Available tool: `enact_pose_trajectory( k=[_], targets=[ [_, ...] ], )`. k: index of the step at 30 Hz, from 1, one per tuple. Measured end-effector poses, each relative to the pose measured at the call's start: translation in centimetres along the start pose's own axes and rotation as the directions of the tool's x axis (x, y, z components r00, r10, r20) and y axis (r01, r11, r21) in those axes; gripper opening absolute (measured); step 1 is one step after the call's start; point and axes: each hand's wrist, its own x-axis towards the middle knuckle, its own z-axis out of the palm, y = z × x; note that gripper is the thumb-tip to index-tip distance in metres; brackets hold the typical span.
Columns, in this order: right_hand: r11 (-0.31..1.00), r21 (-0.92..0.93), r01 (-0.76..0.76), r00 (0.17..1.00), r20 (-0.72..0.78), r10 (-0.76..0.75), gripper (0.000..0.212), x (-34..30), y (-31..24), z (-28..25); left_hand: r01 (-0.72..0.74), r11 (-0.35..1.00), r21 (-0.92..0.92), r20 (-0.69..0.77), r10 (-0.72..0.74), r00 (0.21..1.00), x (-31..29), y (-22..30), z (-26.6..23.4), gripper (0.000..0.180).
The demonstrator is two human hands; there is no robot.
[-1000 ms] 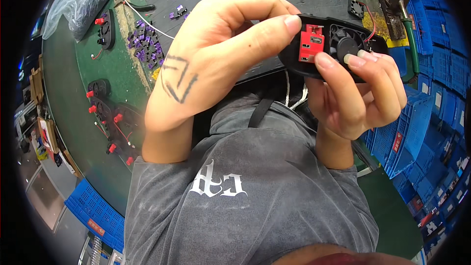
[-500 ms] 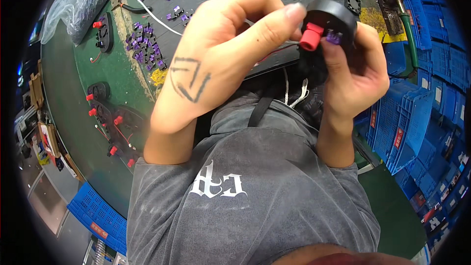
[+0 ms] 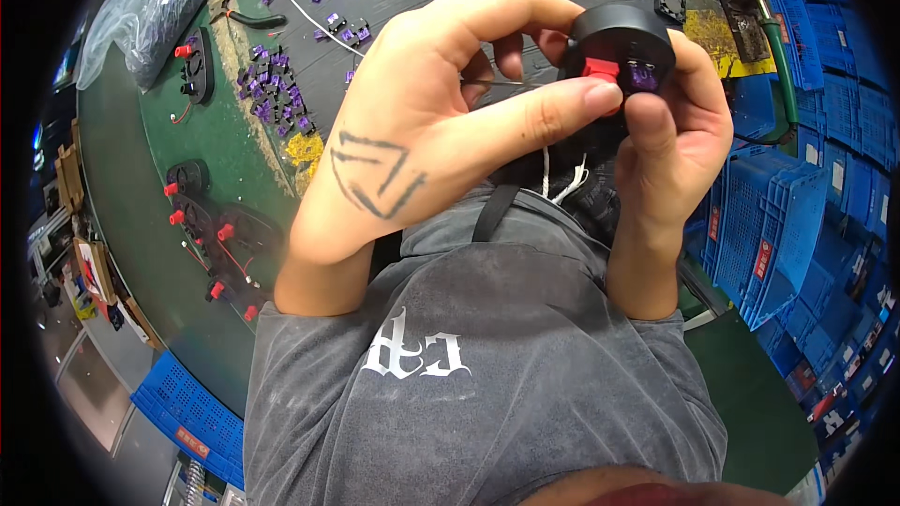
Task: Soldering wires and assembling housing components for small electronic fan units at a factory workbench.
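Both hands hold a rounded black plastic housing [image 3: 623, 23] up in front of me, at the upper right. A red plastic connector [image 3: 598, 67] is set in its near face, and beside it sits a small purple-and-black switch [image 3: 643, 75]. My left hand [image 3: 459, 103] has its thumb stretched across the connector, pressing on it and partly covering it, with its fingers reaching to the housing's left side. My right hand [image 3: 684, 141] wraps the housing from the right, its thumb tip just below the switch. The housing's back is hidden.
Piles of purple-and-black switches [image 3: 272, 89] lie on the dark mat and green table. Similar black housings [image 3: 194, 66] with red connectors rest at left, near a clear plastic bag [image 3: 155, 19] and pliers [image 3: 253, 21]. A green-handled tool [image 3: 778, 66] and blue crates [image 3: 764, 234] stand at right.
My left thumb has moved down onto the red connector. My right thumb has come off the purple switch to just below it. The housing has turned slightly.
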Motion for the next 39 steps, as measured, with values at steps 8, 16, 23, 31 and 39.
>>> enact_pose_trajectory(
  k=[8,16,23,31,39],
  targets=[
    [0.995,-0.079,-0.056,0.997,0.056,0.061,0.03,0.4,0.0,-0.4,-0.135,0.974,0.181,0.068,0.125,0.99,0.2,0.0,0.0,0.041],
    [0.967,-0.098,-0.235,0.963,0.112,0.246,0.024,0.8,-0.3,-0.8,-0.192,0.936,0.295,0.08,0.176,0.981,-0.1,-0.1,0.0,0.055],
    [0.991,-0.072,-0.115,0.959,0.252,0.129,0.022,1.1,0.7,-1.4,-0.281,0.904,0.322,0.08,0.27,0.96,0.0,-0.1,0.3,0.055],
    [0.989,-0.002,-0.146,0.97,0.198,0.143,0.022,0.7,0.8,-0.9,-0.281,0.894,0.349,0.098,0.263,0.96,-0.1,-0.2,0.3,0.055],
    [0.977,0.04,-0.209,0.964,0.177,0.199,0.024,0.5,0.1,-0.4,-0.024,0.992,0.122,0.068,0.016,0.998,-0.1,0.0,-0.1,0.055]
  ],
)
